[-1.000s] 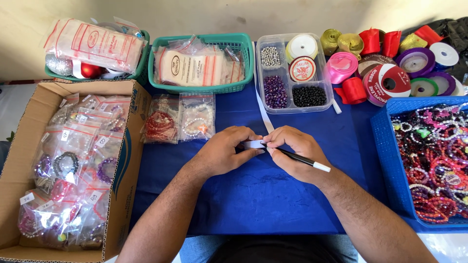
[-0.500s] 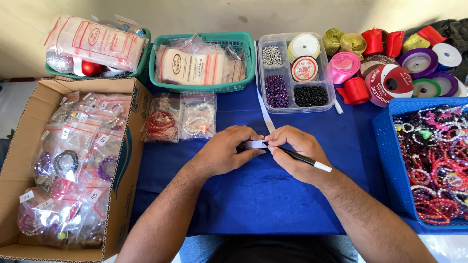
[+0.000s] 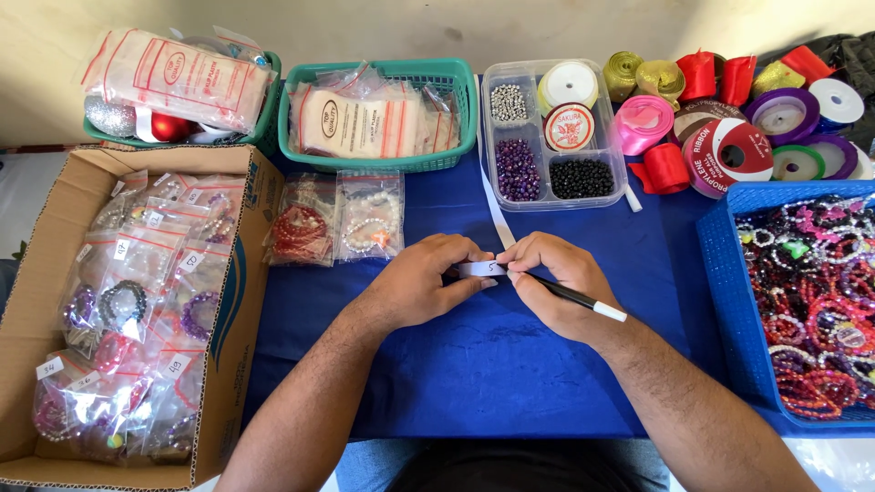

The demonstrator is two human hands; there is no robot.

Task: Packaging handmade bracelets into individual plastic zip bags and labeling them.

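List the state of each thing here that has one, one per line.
Left hand: pinching the white paper strip.
Right hand: holding a black pen, tip on the strip.
Cardboard box: open, filled with bagged bracelets.
Clear bead tray: uncovered.

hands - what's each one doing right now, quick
Left hand: closed, pinching the white paper strip.
Right hand: closed, holding a black pen against the strip.

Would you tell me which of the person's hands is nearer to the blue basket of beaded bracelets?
Right. The right hand, holding a black pen, sits just left of the blue basket; the left hand lies farther left, beyond the white paper strip both pinch.
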